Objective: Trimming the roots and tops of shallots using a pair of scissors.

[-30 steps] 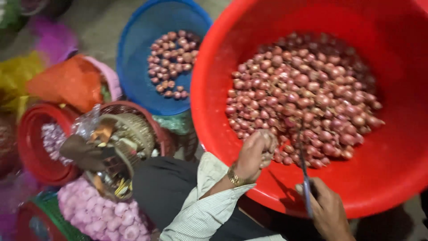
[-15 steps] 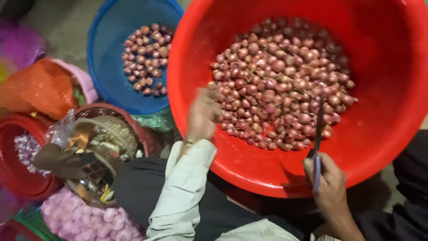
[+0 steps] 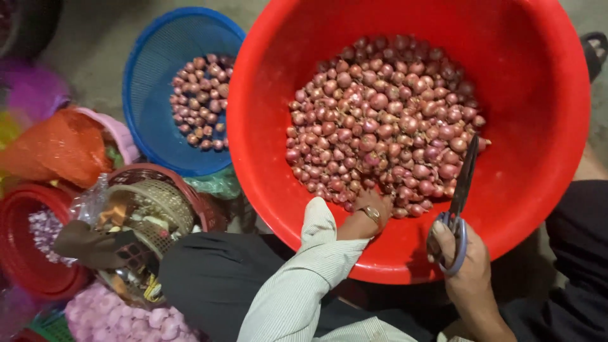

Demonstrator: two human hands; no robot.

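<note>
In the head view, a large red basin (image 3: 525,209) fills the upper right, and a heap of small reddish-purple shallots (image 3: 383,120) lies across its floor. The left hand (image 3: 370,206), coming out of a pale striped sleeve (image 3: 297,285) with a wristwatch (image 3: 370,214) on the wrist, reaches over the near rim into the lower edge of the heap; its fingers are down among the shallots, and whether they are curled around any cannot be told. The right hand (image 3: 459,253) sits at the near rim of the basin, closed through the blue loop handles of a pair of scissors (image 3: 461,190), whose dark blades point up and away over the right edge of the heap. To the left of the basin, touching its rim, stands a blue plastic basket (image 3: 149,126) with a smaller batch of shallots inside. Further left are an orange mesh bag (image 3: 57,145), a woven basket of odds and ends (image 3: 155,199), a red bowl (image 3: 25,266) and a pile of pale pink peeled cloves (image 3: 120,316).
</note>
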